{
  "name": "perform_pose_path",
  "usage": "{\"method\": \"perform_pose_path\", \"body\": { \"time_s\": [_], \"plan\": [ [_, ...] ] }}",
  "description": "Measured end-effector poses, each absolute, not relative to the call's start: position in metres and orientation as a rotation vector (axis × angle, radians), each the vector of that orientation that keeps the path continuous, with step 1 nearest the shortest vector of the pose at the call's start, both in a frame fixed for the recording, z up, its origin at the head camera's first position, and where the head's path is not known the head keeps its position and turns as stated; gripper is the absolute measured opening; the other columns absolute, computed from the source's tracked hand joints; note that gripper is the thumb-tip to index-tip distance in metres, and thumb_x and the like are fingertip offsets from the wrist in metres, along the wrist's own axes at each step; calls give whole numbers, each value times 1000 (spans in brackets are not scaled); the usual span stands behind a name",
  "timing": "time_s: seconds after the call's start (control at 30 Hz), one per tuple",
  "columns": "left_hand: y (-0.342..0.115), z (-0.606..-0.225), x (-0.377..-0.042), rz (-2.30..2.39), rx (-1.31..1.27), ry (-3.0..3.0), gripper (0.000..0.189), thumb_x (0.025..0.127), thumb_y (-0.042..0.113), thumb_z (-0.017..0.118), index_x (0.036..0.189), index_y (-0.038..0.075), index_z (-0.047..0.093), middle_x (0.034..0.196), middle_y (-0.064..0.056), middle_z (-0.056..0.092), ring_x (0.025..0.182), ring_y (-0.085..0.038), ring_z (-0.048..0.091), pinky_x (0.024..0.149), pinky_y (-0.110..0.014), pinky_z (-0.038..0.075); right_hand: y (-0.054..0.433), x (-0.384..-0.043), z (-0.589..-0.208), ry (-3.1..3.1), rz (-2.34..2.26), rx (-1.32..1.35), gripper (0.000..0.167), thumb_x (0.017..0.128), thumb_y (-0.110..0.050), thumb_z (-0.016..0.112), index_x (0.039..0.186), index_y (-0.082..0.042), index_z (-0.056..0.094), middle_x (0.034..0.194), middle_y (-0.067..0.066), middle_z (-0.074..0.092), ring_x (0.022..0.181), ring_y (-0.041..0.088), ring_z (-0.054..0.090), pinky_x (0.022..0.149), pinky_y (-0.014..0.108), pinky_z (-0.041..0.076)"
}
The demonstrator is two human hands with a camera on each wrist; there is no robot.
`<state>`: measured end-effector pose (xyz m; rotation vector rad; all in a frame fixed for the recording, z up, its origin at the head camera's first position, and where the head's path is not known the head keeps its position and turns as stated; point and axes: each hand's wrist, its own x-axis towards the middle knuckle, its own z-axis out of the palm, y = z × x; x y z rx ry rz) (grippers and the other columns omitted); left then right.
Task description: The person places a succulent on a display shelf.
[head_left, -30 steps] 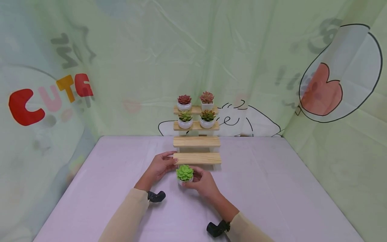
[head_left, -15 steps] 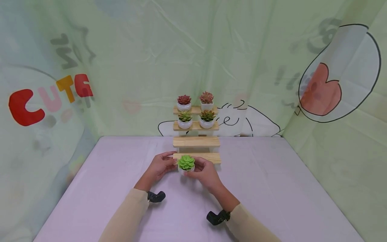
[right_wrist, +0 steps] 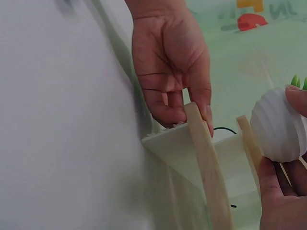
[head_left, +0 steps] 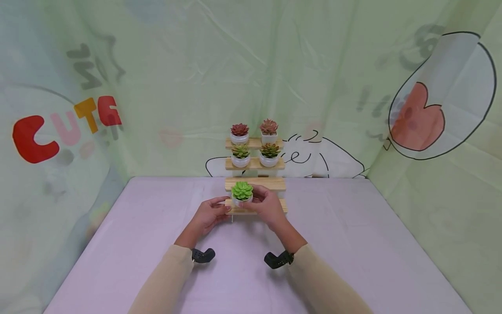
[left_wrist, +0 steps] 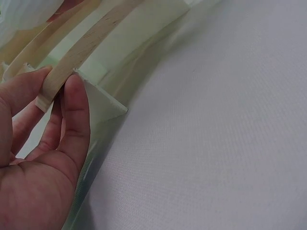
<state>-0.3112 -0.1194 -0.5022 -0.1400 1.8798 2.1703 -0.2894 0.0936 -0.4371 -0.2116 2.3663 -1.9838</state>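
A bright green succulent in a white ribbed pot is held by my right hand, thumb and fingers around the pot. It is upright in front of a tiered wooden stand, over the lowest board. Whether the pot touches wood is hard to tell. My left hand pinches the left end of that lowest board; the left wrist view shows thumb and fingertips on either face of the board.
Two reddish potted succulents, one dark red and one pink, stand on the top board. On the tier below are two greener ones. A printed curtain hangs behind the lilac-covered table.
My right hand has lifted the green succulent from in front of the stand, up and forward over the lowest board. The left hand keeps its hold on the board's end.
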Motion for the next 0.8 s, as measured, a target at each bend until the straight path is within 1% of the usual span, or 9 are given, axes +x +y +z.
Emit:
{"method": "perform_pose_path", "body": {
  "time_s": [0.1, 0.27, 0.33, 0.57, 0.8],
  "plan": [
    [-119, -502, -311, 2173, -150, 1870, 48, 95, 4, 72, 142, 9, 61, 109, -10, 68, 91, -16, 71, 85, -32, 64, 92, -295, -431, 2377, -1986, -240, 61, 79, -16, 90, 135, -12, 66, 135, 10, 67, 123, 25, 66, 106, 37, 55],
    [-120, -501, -311, 2164, -157, 1873, 48, 95, 5, 72, 142, 10, 61, 112, -11, 65, 93, -17, 70, 85, -32, 64, 90, -303, -426, 2422, -1982, -258, 58, 79, -15, 90, 132, -12, 68, 132, 9, 69, 120, 23, 66, 105, 34, 56],
    [-120, -501, -311, 2165, -158, 1872, 48, 95, 5, 71, 142, 10, 61, 112, -11, 65, 93, -17, 70, 85, -32, 64, 89, -306, -425, 2438, -1982, -262, 57, 79, -15, 90, 132, -11, 68, 131, 9, 68, 118, 23, 65, 105, 34, 57],
    [-119, -500, -311, 2169, -148, 1873, 50, 95, 3, 70, 143, 7, 59, 111, -12, 65, 92, -18, 70, 85, -33, 64, 90, -316, -424, 2497, -1946, -261, 58, 80, -16, 89, 133, -10, 66, 129, 10, 69, 117, 24, 65, 105, 39, 57],
    [-120, -502, -311, 2179, -138, 1868, 50, 95, 3, 71, 143, 8, 59, 113, -14, 66, 92, -18, 71, 86, -34, 64, 89, -326, -424, 2492, -1960, -246, 57, 80, -16, 89, 133, -11, 67, 127, 10, 70, 114, 24, 68, 102, 36, 58]
  ]
}}
